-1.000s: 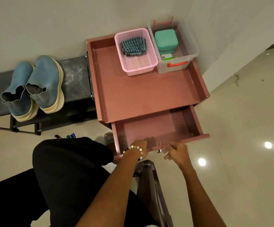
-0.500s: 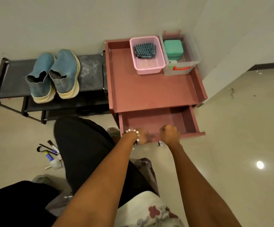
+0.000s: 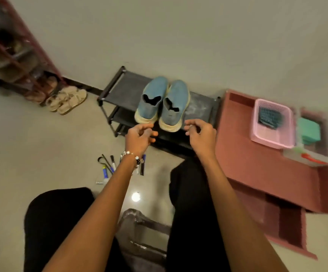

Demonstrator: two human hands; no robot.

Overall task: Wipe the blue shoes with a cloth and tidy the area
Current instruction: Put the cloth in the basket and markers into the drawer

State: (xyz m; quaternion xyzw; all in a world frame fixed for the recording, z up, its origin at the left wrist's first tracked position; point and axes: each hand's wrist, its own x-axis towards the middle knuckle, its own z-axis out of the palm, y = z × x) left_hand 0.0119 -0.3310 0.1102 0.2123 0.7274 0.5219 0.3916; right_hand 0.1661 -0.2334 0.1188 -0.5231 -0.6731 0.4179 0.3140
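Note:
Two blue shoes (image 3: 164, 102) with cream soles stand side by side on a low black rack (image 3: 125, 89), heels toward me. My left hand (image 3: 139, 137) hovers just in front of the left shoe's heel, fingers loosely curled and holding nothing. My right hand (image 3: 201, 134) hovers in front of the right shoe's heel, also loosely curled and empty. A dark striped cloth (image 3: 270, 116) lies in a pink basket (image 3: 265, 139) on the pink-red side table (image 3: 257, 163) to the right.
The table's drawer (image 3: 281, 222) stands open at lower right. A clear bin holds a teal box (image 3: 309, 131). Several pens and a tube (image 3: 110, 167) lie on the floor by my knees. Sandals (image 3: 68, 101) and a red shoe shelf (image 3: 15, 61) are at left.
Both hands have left the drawer front and moved left to the blue shoes. My view has swung left, so the table now sits at the right. The drawer stays open.

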